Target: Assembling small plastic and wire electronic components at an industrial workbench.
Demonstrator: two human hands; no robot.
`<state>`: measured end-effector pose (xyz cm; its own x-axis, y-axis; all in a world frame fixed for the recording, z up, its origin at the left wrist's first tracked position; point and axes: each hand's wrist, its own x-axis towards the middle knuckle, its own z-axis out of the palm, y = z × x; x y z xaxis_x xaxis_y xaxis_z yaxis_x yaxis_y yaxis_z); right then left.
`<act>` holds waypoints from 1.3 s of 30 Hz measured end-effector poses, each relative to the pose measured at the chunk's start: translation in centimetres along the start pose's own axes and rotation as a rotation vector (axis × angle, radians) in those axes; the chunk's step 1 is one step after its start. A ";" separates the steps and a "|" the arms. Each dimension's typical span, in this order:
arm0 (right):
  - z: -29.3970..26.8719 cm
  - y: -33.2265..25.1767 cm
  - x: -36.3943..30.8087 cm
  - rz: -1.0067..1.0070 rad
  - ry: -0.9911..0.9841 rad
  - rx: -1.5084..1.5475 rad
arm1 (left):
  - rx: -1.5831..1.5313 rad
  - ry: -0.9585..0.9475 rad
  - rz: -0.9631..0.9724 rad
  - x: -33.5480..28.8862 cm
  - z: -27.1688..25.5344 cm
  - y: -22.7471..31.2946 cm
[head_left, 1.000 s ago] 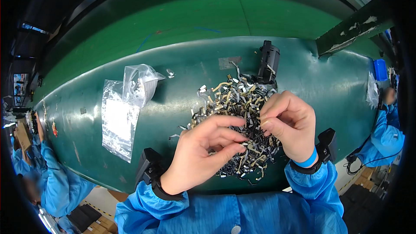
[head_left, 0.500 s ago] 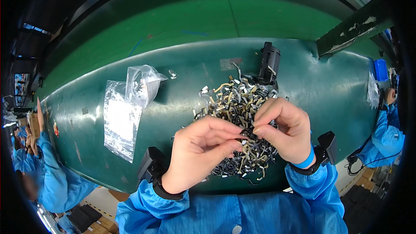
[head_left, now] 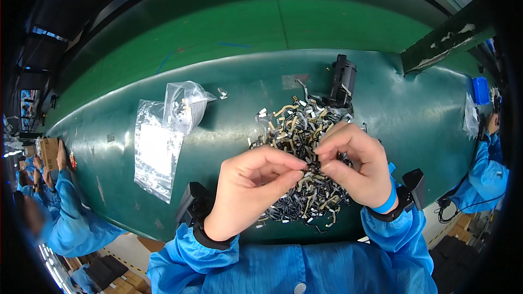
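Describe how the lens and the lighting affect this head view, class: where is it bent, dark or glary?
Head view: fisheye bends the green table edge into an arc; corners fall black; the clear bags glare white; both hands and the small part stay sharp and evenly lit.

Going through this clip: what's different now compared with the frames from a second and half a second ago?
The left hand and right hand have closed together: a second ago their fingertips were apart over the pile of small parts; now they meet, pinching one small dark part between them. The pile, the clear plastic bags, the black device and the green table lie as before.
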<state>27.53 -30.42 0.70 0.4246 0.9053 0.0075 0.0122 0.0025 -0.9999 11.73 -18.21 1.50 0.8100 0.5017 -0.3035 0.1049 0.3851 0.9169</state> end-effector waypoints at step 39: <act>0.3 0.2 0.6 -0.230 -0.094 -0.387 | 0.880 0.034 0.665 0.2 -0.3 -0.5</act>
<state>27.48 -29.75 0.52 0.2877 0.9344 0.2099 0.4416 0.0651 -0.8949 11.71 -18.09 0.90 0.8424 0.4304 0.3244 0.0389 -0.6488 0.7600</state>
